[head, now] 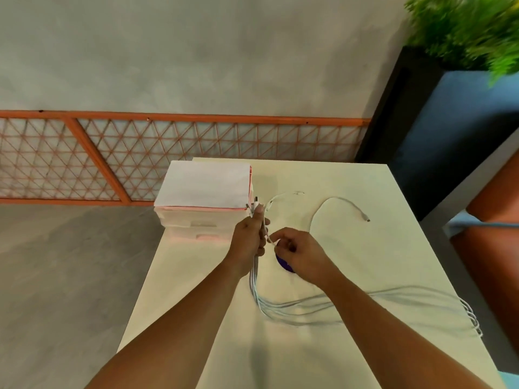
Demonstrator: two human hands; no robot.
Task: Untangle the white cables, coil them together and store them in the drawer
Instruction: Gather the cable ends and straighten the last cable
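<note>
Left hand (250,237): raised fist, thumb up, gripping a bundle of thin white cables (295,307) below their plugs.
Right hand (299,249): fingers curled, pinching one cable beside it.
Cable tails: trailing across cream tabletop (365,262), near white-and-pink plastic drawer unit (205,189).

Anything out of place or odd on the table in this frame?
Yes: the white cables seem to trail over the table's right edge, and one lone cable arcs off by itself, outside the bundle the left hand grips.
</note>
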